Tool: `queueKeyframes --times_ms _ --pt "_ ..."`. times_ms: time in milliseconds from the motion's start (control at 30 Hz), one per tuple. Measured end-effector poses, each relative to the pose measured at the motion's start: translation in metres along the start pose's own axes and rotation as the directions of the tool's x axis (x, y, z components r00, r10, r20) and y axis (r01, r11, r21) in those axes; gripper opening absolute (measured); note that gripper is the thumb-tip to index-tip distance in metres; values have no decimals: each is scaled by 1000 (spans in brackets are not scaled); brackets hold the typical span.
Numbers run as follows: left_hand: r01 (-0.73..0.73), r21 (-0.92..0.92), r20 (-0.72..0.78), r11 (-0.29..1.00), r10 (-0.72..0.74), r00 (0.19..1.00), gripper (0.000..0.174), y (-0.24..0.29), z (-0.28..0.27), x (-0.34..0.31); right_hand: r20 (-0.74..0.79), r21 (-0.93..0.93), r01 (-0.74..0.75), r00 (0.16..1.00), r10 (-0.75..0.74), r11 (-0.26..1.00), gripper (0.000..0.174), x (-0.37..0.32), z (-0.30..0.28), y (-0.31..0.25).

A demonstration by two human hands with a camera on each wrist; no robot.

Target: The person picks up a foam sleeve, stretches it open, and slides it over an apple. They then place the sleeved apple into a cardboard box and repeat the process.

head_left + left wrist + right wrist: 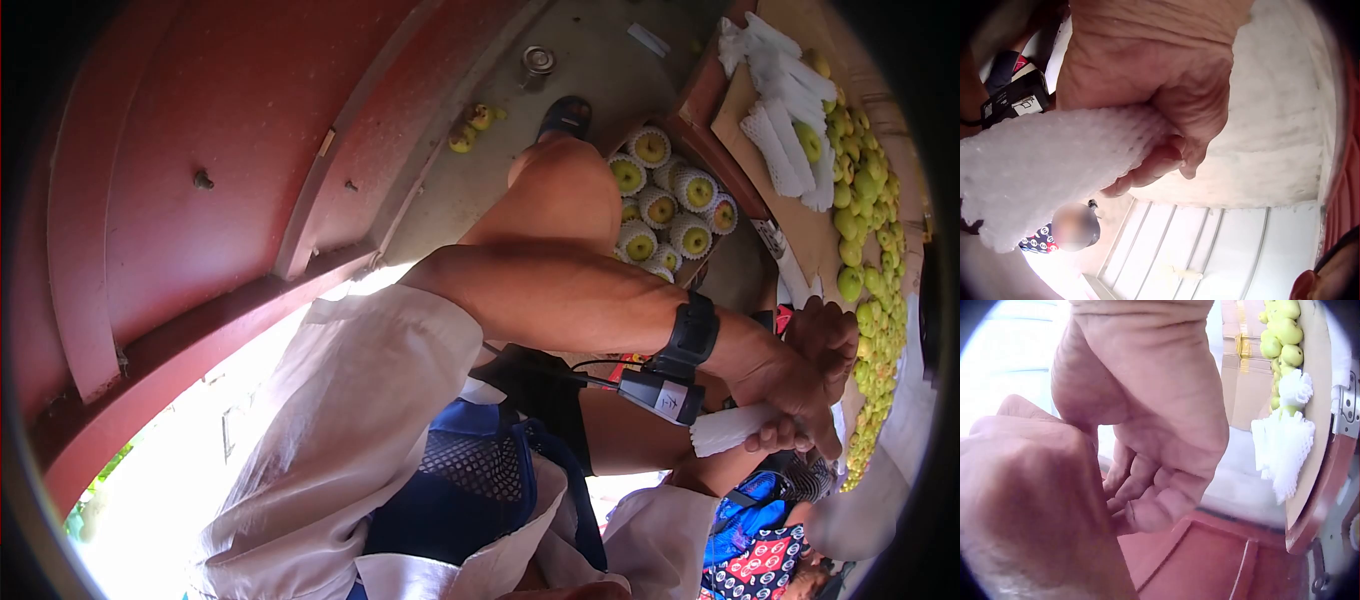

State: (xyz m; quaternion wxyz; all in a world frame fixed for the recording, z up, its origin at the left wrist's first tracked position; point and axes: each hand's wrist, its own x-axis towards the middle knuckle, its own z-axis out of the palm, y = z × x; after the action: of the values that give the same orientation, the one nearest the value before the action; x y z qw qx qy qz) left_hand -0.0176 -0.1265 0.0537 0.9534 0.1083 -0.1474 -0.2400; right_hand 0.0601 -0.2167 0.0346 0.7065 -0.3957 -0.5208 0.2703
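A white foam net sleeve (733,428) lies in the left hand (775,385), whose fingers curl round it. From the left wrist, the sleeve (1066,165) spreads out beyond the palm of the left hand (1154,81). The right hand (1154,425) is close against the left hand (1035,494), its fingers bent inward; whether they pinch anything is hidden. No fruit shows inside the sleeve.
Green fruit (868,230) and a pile of white foam sleeves (780,150) lie on cardboard to the right. A box below holds sleeved fruit (658,208). Red panels (200,120) stand on the left; some fruit (462,137) is on the floor. Another person (1075,228) is nearby.
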Motion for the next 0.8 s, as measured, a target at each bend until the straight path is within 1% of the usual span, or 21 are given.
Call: queueKeyframes --times_ms 33,133,167,233,300,667,767,800 --pt "16 2 12 1000 -16 1000 31 1 -1 -1 21 4 -7 1000 6 1000 84 -2 -7 -3" --pt "44 8 33 999 -44 998 31 1 0 0 6 -94 4 1000 -3 996 81 -15 -26 -1" --pt "55 10 38 998 -55 998 30 1 -1 0 -66 -12 -100 993 99 995 76 -21 -29 1" --pt "75 17 48 997 -76 996 30 1 -1 0 -113 21 -117 986 119 993 74 -32 -34 6" --pt "95 29 54 995 -96 994 30 0 -2 0 -126 18 -78 989 80 997 71 -31 -29 6" --pt "172 76 73 982 -177 981 31 -1 -3 -6 -205 83 37 979 -19 996 57 -32 -18 6" --pt "183 86 81 979 -190 978 31 -1 -3 -6 -281 125 153 953 -113 980 53 -31 -19 6" --pt "185 87 83 979 -192 978 32 0 -3 -6 -316 136 220 934 -168 966 52 -30 -16 8"
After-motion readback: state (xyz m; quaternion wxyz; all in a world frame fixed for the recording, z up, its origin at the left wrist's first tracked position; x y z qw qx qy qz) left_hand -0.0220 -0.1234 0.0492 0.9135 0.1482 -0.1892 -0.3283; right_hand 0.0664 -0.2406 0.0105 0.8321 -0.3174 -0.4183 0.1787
